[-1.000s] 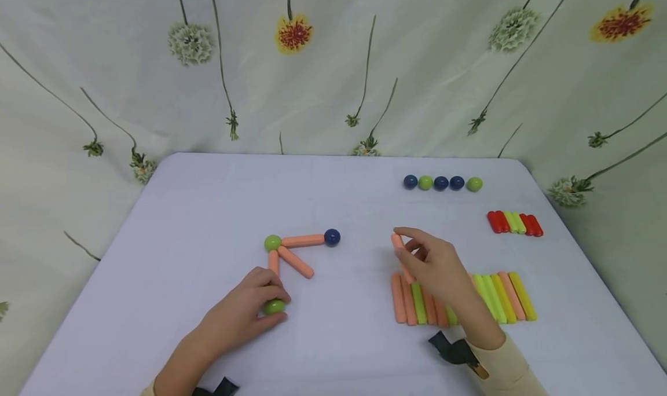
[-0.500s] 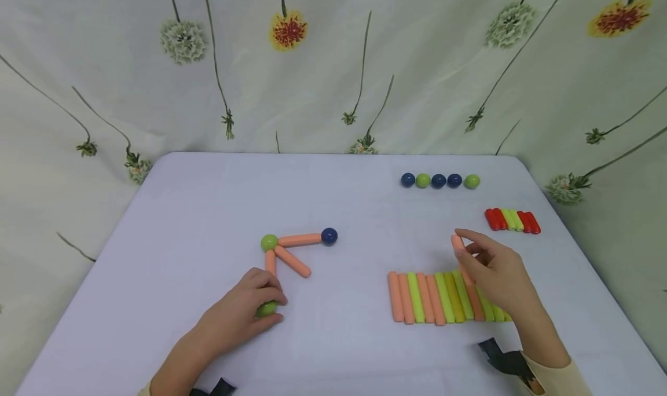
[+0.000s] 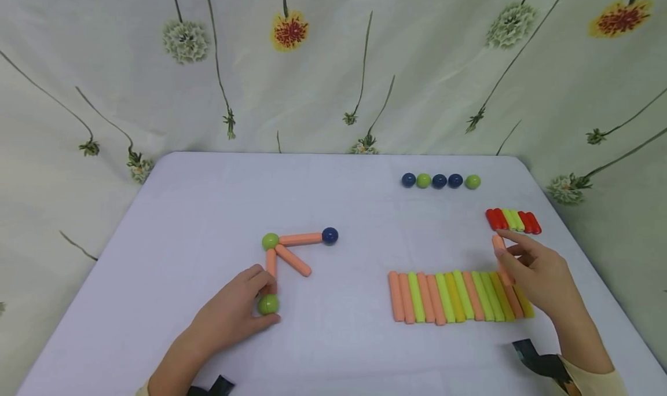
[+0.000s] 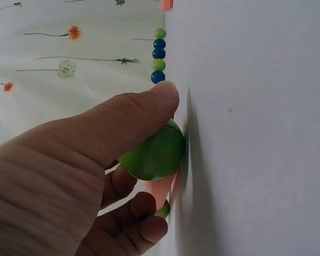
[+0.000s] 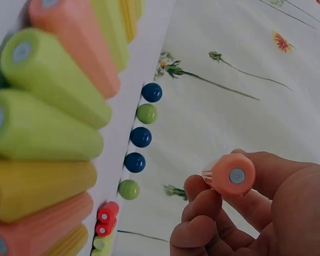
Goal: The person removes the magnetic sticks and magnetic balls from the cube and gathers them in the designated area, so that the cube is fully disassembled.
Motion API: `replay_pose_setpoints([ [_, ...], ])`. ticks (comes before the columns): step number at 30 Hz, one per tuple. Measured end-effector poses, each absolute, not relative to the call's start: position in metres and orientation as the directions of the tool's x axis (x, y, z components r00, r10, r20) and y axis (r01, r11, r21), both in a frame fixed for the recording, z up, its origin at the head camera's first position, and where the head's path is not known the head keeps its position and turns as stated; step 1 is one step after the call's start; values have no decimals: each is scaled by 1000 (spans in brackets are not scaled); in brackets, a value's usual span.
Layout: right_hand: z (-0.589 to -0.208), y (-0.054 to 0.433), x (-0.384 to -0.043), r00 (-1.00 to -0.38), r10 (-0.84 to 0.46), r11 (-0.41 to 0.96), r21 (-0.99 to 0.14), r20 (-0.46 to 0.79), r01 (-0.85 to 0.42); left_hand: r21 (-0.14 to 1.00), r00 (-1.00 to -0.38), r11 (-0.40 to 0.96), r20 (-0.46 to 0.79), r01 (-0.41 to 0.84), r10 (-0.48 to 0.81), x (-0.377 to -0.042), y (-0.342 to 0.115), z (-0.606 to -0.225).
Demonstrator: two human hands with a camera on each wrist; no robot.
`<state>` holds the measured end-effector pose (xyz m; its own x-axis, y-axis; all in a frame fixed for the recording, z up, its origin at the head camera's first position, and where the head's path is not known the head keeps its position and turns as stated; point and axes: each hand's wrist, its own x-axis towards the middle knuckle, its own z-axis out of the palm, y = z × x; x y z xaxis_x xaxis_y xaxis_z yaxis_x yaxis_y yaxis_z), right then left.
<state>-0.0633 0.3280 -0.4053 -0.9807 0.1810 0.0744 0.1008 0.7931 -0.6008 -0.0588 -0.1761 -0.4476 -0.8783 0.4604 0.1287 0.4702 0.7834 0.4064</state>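
Note:
My left hand [image 3: 231,309] grips a green ball [image 3: 268,304] at the lower end of an upright orange rod [image 3: 271,263]. In the left wrist view the thumb lies along this green ball [image 4: 154,154], with fingertips beyond it. That rod meets another green ball [image 3: 270,241], from which two more orange rods fan out; one reaches a dark blue ball [image 3: 330,236]. My right hand [image 3: 544,277] pinches an orange magnetic rod [image 3: 499,244] above the right end of the row. The right wrist view shows its end-on magnet tip [image 5: 236,176].
A row of orange, green and yellow rods [image 3: 443,297] lies on the white table [image 3: 208,193]. Several blue and green balls [image 3: 439,181] line up at the back right. Short red and green rods [image 3: 513,220] lie beyond the right hand. A flowered cloth [image 3: 323,66] hangs behind.
My right hand has carried the orange rod rightward along the row to its right end. The left hand has stayed at the green ball, its fingers drawn back slightly, showing more of it.

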Motion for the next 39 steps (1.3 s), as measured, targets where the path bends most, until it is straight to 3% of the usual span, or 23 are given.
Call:
replay_pose_setpoints([
  [9,-416,361,-65,-974,226,820,-542,16,181,470,-865,745,92,474,493,-59,-177,-447],
  [19,-425,386,-64,-977,208,849,-486,-54,208,462,-844,724,116,512,523,-61,-178,-447],
  [29,-433,403,-71,-949,118,885,-403,-294,235,441,-842,725,172,530,511,-59,-178,-450],
  [39,-429,398,-70,-944,122,897,-373,-306,237,462,-834,703,182,540,521,-59,-179,-450],
])
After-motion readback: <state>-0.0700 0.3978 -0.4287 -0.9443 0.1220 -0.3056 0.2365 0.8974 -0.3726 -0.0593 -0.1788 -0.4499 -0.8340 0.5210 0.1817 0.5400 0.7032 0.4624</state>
